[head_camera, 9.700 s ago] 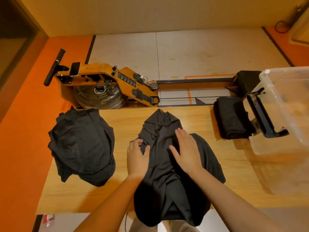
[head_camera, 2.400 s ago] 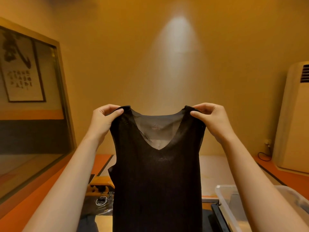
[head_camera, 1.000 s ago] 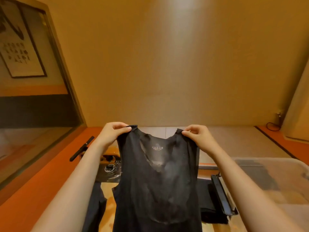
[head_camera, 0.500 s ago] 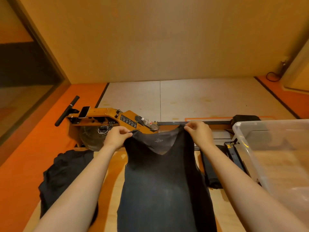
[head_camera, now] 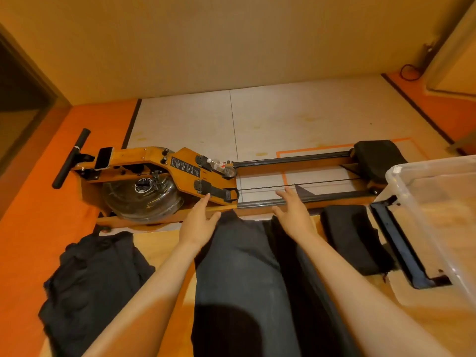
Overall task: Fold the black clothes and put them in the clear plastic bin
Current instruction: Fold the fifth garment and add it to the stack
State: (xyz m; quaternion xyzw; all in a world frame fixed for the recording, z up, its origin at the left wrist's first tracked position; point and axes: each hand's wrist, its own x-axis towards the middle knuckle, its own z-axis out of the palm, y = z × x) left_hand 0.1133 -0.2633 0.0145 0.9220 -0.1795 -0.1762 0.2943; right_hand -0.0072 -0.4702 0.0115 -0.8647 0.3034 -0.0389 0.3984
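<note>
The black top (head_camera: 239,266) lies flat along the middle of the table (head_camera: 162,243), its neckline at the far edge. The left hand (head_camera: 199,222) and right hand (head_camera: 292,215) are open at its shoulders, fingers spread, gripping nothing. The person should smooth out wrinkles before folding. The clear plastic bin (head_camera: 438,228) stands at the right edge.

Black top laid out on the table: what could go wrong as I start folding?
The black top reaches the far edge of the table, where the left hand and right hand are open; it may slip toward the rowing machine. The unfolded pile sits at the left edge beside the left forearm; a nudge could drop it.
</note>
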